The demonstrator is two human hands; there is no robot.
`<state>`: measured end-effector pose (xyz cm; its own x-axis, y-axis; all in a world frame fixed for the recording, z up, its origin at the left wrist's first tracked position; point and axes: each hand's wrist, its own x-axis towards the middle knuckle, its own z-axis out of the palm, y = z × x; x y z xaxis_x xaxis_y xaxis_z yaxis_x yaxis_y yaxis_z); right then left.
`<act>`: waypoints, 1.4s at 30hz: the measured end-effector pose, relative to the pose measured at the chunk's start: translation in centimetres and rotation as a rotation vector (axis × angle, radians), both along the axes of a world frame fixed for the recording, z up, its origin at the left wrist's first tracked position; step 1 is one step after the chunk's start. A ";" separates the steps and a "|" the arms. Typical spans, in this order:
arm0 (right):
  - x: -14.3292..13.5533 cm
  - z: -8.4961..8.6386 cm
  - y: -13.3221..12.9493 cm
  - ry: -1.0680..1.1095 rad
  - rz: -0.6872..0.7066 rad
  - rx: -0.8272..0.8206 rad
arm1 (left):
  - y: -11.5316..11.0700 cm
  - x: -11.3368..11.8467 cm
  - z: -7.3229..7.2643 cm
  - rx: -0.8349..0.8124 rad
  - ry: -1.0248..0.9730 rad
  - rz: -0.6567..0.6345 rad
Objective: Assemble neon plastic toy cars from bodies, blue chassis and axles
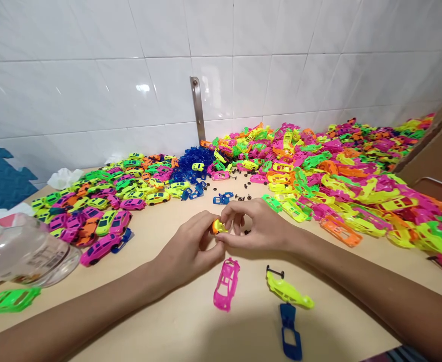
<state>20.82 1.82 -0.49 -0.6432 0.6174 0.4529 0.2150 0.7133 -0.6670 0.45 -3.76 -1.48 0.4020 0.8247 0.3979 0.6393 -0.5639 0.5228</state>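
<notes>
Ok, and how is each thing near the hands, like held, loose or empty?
left hand, pinching
right hand, pinching
yellow-and-orange piece, held
near pink shell, loose, wheel-less
near yellow shell, loose
black axle, wheels on both ends
near blue base, loose, wheel-less
clear bottle, open or shut unclear

Shell (226, 284) pink, shell beside it (288, 292) yellow, frame (290, 332) dark blue, mat (4, 178) teal, tiles (160, 30) white, grey-veined

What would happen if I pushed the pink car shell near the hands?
The pink car shell would probably slide, not roll, because no wheels show on it. It looks light, with thin walls and big open gaps. It probably won't tip easily, since it lies low and flat.
</notes>
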 end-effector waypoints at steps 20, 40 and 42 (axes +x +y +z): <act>-0.4 0.6 -0.9 -0.095 -0.185 0.267 | -0.1 0.0 0.3 0.038 0.094 -0.027; -0.2 0.9 -0.9 -0.156 -0.056 0.118 | 0.1 0.0 0.1 0.022 0.101 -0.056; -0.1 0.9 -0.7 -0.153 -0.046 0.105 | 0.2 0.0 0.2 -0.005 0.079 -0.078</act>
<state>20.74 1.11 0.39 -0.6819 0.6022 0.4152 0.3423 0.7644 -0.5465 0.44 -3.53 -1.24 0.4950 0.7914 0.3588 0.6327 -0.6113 0.4754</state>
